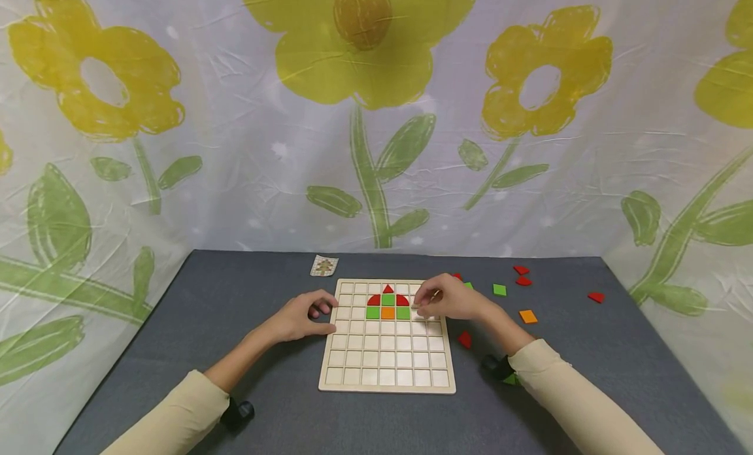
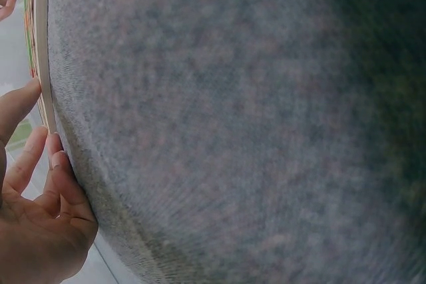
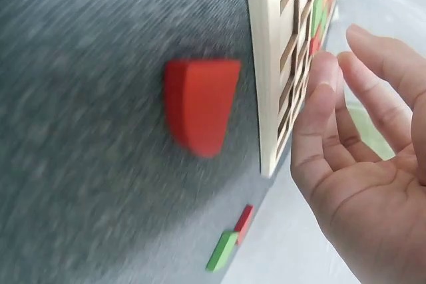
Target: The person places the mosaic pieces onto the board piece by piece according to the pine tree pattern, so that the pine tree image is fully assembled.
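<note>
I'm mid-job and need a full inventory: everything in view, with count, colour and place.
Grid board: 1, pale wood, on the table
Triangle: 1, red, top of the board's pattern
Curved pieces: 2, red, flanking the upper green square
Green squares: 3, green, on the board
Orange square: 1, orange, between the two lower green squares
Loose pieces: at least 9 (5 red, 3 green, 1 orange), right of the board; some partly hidden
Card: 1, whitish with brownish pattern, beyond the board's left corner
Table: 1, dark grey-blue, below
Backdrop: whitish with yellow-green flowers, behind
Wristbands: 2, black, at the cuffs
Sleeves: 2, beige, forearms
Left hand: 1, bare, at the board's left edge
Right hand: 1, bare, over the board's right side
</note>
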The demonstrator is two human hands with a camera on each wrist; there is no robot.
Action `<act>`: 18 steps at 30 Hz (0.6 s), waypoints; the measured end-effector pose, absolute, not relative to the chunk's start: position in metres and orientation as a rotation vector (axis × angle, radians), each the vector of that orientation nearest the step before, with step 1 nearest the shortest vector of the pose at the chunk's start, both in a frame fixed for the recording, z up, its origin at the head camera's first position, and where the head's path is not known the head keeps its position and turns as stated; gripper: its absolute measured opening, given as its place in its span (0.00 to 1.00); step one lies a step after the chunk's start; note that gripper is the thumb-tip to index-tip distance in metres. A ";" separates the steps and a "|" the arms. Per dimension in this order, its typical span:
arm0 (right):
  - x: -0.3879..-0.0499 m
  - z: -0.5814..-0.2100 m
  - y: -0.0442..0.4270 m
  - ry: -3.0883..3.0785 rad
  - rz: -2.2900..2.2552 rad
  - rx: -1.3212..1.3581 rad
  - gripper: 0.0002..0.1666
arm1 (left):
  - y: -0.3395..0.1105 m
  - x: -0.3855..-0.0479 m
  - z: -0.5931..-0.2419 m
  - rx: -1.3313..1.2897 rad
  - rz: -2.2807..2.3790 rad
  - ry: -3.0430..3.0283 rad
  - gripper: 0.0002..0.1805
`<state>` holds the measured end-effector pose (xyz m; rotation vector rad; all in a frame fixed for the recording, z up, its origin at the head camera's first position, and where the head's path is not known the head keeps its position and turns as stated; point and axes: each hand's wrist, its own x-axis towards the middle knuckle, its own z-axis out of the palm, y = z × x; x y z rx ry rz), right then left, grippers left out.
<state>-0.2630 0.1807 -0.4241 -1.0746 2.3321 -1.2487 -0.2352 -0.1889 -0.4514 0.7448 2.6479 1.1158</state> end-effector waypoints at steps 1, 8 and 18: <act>-0.263 -0.424 0.184 2.332 -1.247 -1.073 0.08 | -0.189 -0.235 -0.452 0.745 1.116 2.648 0.23; -0.257 -0.423 0.203 2.328 -1.250 -1.054 0.10 | -0.189 -0.235 -0.452 0.729 1.114 2.651 0.23; -0.249 -0.426 0.232 2.314 -1.271 -0.974 0.11 | -0.189 -0.235 -0.452 0.736 1.108 2.645 0.23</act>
